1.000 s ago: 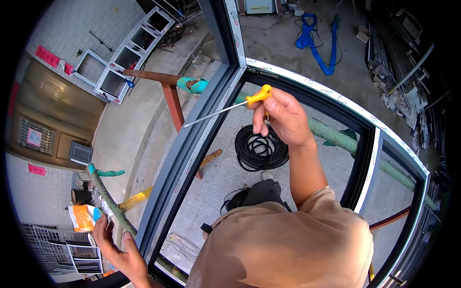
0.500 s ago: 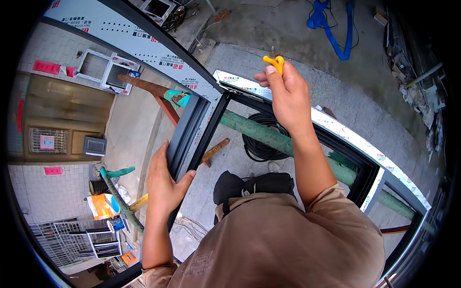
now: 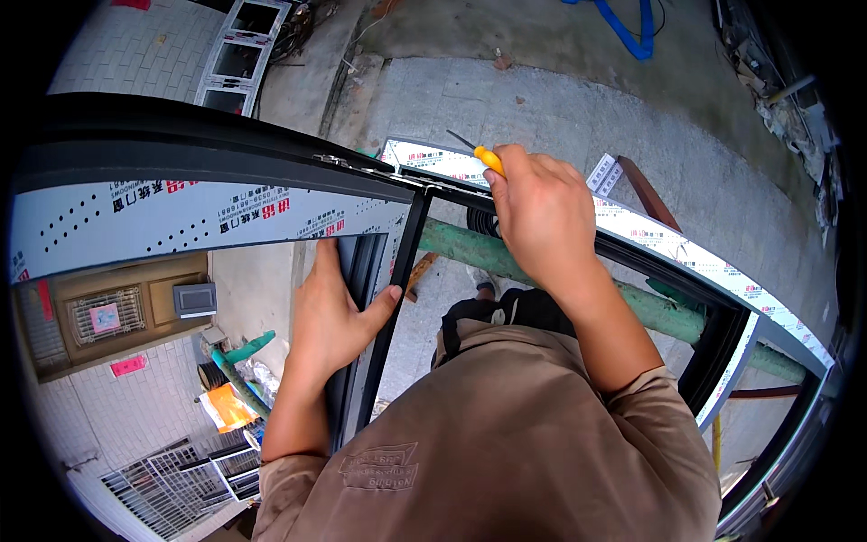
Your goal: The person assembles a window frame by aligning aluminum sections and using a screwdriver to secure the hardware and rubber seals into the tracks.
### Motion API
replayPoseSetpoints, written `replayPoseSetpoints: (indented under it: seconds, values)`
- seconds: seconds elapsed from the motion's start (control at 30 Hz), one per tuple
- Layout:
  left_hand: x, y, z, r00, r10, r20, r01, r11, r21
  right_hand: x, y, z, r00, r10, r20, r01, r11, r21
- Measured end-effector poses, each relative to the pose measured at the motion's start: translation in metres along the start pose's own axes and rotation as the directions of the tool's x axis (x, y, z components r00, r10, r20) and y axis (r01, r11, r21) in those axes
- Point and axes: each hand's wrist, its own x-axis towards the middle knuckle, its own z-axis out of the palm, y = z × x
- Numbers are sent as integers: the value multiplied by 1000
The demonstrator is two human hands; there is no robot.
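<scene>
The right hand [image 3: 546, 212] was closed around a yellow-handled screwdriver [image 3: 489, 160], its tip pointing up and left, apart from the metal hinge [image 3: 348, 165]. The left hand [image 3: 327, 316] was spread wide against the grey window-frame profile [image 3: 364, 266], apparently steadying it; tool positioning seemingly called for aligning the tip. Half a second earlier, the shaft hardly showed.

"Screwdriver [image 3: 489, 160]?"
"In the right hand [image 3: 549, 217], tip toward ten o'clock, near the frame [image 3: 722, 264]."

"Left hand [image 3: 332, 321]?"
"At the frame's side bar [image 3: 361, 390], eight o'clock from the right."

"Pipe [image 3: 655, 312]?"
"Beneath the frame, running from ten o'clock to four."

"Strap [image 3: 636, 45]?"
"On the ground [image 3: 506, 99], one o'clock from the right hand."

"Grate [image 3: 149, 483]?"
"Eight o'clock from the left hand, outside the frame."
</scene>
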Motion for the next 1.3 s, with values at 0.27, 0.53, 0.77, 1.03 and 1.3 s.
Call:
replayPoseSetpoints:
  seconds: [0.27, 0.53, 0.77, 1.03, 1.3]
  values:
    - [7, -15, -3, 983, 183, 36, -186, 972, 147, 6, 4, 7, 993, -112, -22, 110, 991, -81]
    - [6, -3, -7, 988, 145, 47, -150, 981, 120, 6, 8, 10, 983, -174, 65, 182, 972, -150]
    - [5, -4, -8, 993, 97, 60, -103, 990, 96, 6, 10, 9, 983, -166, 76, 175, 976, -130]
    - [3, 0, -9, 994, -13, 107, 3, 996, 87, 5, 8, 7, 982, -179, 60, 185, 976, -114]
    - [4, -3, -9, 991, -26, 128, 13, 995, 101, 5, 10, 6, 977, -193, 89, 203, 972, -122]
